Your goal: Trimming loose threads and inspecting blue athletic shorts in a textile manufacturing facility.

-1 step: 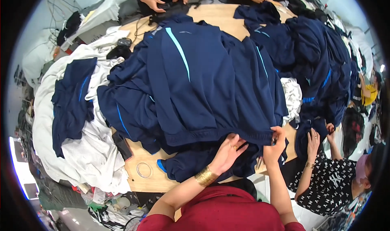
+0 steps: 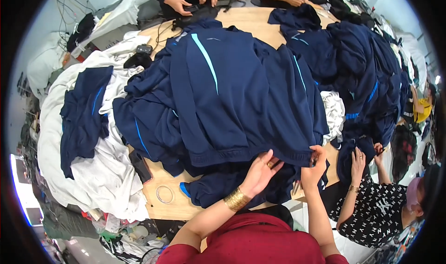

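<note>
A navy jacket (image 2: 232, 101) with light blue stripes lies spread over a heap of similar garments in front of me. My left hand (image 2: 261, 173), with a wide gold bracelet at its wrist, rests at the jacket's ribbed hem, its fingers stretched out and apart. At the hem's right corner, my right hand (image 2: 314, 169) is closed with thumb and fingers together. A small dark part shows between these fingers, and a thin metal piece shows beside the hand; their kind is too small to make out. Navy cloth (image 2: 218, 187) lies below the hem.
White cloth (image 2: 102, 176) and a navy garment (image 2: 86, 120) lie at the left. A clear ring (image 2: 165, 194) and a dark phone-like object (image 2: 140, 166) are on the wooden table (image 2: 174, 210). More navy garments (image 2: 362, 64) are heaped at the right. Co-workers' hands (image 2: 357, 164) work at the right and far side.
My left hand's fingers have lifted and shifted slightly at the hem. My right hand stays at the corner, and the jacket lies nearly as before.
</note>
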### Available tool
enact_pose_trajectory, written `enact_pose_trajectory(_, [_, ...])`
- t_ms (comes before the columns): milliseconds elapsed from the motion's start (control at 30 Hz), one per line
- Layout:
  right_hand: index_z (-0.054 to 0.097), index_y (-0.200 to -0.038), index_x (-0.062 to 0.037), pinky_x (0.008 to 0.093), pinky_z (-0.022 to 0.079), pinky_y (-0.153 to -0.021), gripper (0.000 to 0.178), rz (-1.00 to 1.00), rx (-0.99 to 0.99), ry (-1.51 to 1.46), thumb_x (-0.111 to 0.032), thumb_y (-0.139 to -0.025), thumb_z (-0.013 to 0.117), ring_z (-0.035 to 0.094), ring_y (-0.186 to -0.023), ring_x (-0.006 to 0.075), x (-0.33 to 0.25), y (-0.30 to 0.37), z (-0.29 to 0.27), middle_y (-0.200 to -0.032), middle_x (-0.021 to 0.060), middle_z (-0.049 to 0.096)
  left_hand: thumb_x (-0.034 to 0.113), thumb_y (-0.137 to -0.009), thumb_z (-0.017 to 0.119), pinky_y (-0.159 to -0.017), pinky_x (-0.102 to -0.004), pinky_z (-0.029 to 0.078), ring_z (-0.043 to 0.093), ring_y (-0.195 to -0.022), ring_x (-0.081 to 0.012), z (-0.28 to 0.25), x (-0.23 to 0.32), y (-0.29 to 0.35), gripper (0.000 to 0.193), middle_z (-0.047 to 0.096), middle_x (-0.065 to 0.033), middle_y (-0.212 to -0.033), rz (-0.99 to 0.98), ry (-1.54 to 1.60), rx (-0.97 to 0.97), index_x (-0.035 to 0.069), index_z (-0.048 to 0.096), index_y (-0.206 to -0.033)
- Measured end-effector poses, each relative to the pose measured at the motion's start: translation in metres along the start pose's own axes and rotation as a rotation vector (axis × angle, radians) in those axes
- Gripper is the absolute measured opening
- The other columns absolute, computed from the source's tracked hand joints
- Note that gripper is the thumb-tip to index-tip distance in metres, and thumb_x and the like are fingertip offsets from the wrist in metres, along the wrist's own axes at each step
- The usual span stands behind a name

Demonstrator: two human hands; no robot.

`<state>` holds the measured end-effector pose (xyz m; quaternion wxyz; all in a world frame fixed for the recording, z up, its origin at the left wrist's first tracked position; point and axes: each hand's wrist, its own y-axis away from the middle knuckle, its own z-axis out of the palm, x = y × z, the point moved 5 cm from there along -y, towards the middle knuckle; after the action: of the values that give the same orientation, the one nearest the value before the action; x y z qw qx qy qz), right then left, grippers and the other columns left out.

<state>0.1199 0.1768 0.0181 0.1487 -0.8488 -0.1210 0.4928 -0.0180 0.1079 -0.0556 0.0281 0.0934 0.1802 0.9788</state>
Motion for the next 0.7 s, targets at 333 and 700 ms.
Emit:
enact_pose_trajectory(333, [0.052, -0.108, -0.0065, 0.0299, 0.049, -0.065, 0.048, 0.075, -0.487, 0.098, -0.013, -0.067, 0.075, 0.061, -0.070, 0.0235, -0.005, 0.001, -0.010, -0.079, 0.0112, 0.057, 0.012, -0.092, 0.053, -0.083, -0.0306, 0.050, 0.062, -0.093, -0.0139, 0.070, 0.035, 0.035, 0.015, 0.065, -0.0057, -0.101, 0.308, -0.415, 0.015, 0.002, 0.062, -0.101])
enact_pose_trajectory(700, [0.058, -0.110, -0.0026, 0.0307, 0.047, -0.059, 0.026, -0.230, -0.703, 0.019, -0.009, -0.085, 0.058, 0.057, -0.060, 0.0281, -0.082, -0.043, -0.047, -0.074, 0.0119, 0.058, 0.004, -0.087, 0.060, -0.081, -0.0278, 0.050, 0.061, -0.090, -0.0143, 0.113, 0.037, 0.082, 0.018, 0.063, -0.0073, -0.099, 0.567, -0.489, 0.058, -0.002, 0.058, -0.103])
